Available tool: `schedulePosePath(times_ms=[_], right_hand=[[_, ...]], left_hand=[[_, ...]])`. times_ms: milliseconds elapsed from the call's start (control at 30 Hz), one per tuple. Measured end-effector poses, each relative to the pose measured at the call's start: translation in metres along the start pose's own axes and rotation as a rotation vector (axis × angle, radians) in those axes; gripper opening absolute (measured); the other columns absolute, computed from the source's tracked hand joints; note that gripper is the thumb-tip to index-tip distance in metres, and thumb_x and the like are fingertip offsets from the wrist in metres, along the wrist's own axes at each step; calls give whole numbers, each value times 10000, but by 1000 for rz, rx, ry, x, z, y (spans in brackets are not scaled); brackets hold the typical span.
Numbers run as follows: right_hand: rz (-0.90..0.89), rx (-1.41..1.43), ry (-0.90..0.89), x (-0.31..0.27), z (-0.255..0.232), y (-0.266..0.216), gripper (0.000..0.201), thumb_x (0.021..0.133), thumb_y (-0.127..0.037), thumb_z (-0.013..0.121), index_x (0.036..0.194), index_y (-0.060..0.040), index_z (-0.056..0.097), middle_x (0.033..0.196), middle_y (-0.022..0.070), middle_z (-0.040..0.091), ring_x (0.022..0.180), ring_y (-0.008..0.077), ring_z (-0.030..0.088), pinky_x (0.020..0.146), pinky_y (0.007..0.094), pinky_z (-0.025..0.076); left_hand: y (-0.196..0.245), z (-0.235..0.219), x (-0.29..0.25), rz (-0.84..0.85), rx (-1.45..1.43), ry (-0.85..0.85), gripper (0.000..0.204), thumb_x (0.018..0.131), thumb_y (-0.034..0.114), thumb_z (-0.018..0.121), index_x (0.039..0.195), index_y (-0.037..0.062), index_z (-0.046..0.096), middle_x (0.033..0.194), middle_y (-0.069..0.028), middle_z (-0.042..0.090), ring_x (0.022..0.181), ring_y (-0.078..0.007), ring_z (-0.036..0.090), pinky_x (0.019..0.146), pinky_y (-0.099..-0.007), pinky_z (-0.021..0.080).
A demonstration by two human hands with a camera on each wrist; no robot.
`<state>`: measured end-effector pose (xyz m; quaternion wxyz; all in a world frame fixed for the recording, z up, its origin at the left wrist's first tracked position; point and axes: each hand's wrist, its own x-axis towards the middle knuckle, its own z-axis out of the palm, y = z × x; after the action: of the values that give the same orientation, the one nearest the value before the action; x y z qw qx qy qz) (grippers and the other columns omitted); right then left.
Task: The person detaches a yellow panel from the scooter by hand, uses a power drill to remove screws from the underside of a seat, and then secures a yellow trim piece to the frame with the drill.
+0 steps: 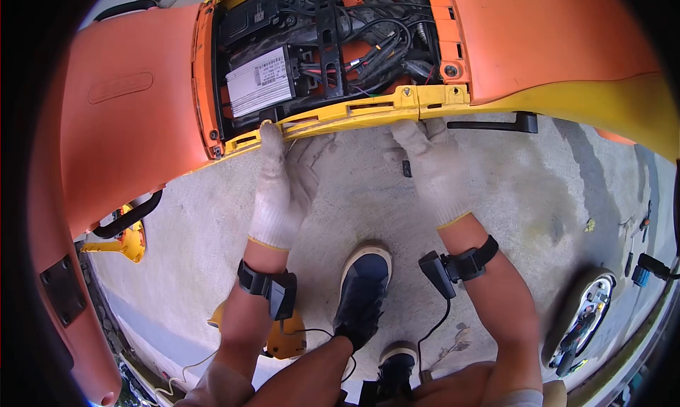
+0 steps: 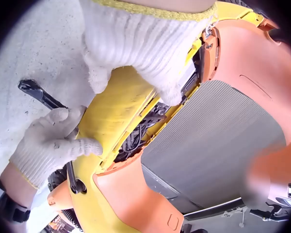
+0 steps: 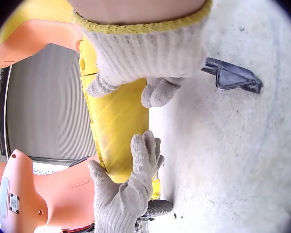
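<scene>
A yellow side panel (image 1: 382, 108) runs along the flank of an orange and yellow scooter (image 1: 134, 102). My left hand (image 1: 283, 184), in a white knit glove, grips the panel near its left end. Its thumb is on the upper edge and its fingers reach down across the face. Farther right, my gloved right hand (image 1: 435, 166) holds the same panel. In the right wrist view its thumb meets the upper edge of the panel (image 3: 119, 116), while its fingers bend at the lower edge. Above the panel, the open bay shows a silver finned box (image 1: 261, 81) and black wiring (image 1: 372, 56).
A black bar (image 1: 496, 123) sticks out right of my right hand. On the concrete floor lie a yellow part (image 1: 127, 240) at left, an oval part (image 1: 581, 322) at right, and a screwdriver (image 1: 629, 255). My shoe (image 1: 365, 286) stands below the hands.
</scene>
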<state>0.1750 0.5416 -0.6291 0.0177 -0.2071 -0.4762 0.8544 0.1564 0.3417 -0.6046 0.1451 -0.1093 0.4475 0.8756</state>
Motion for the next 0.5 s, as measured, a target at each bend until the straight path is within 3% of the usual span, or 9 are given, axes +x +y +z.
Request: schedulePosePath(times_ms=[133,233,500], right_hand=[[-23,-70,50,4,0,1,418,716,-157,859,1071,-63,660,910,9,670,664,50,588,551,194,478],[-76,-69,29,7,-3,5,357,739,-134,821,1056,-69,670,839,-3,669,644,66,600,525,209,480],[-8,-21,40,20,0,9,310,723,-146,829,981,-67,677,792,-4,659,574,68,568,497,212,451]], left_hand=[[5,22,5,-57,-77,-69,755,861,555,648,1323,0,429,1296,-251,498,1261,-333,500,1066,-428,452],[4,32,8,-18,-12,-6,884,854,600,614,1357,-73,342,1337,-283,449,1252,-360,511,1056,-411,477],[-1,31,14,-1,-55,30,745,897,476,642,1338,-65,380,1318,-270,478,1259,-371,500,1066,-430,468]])
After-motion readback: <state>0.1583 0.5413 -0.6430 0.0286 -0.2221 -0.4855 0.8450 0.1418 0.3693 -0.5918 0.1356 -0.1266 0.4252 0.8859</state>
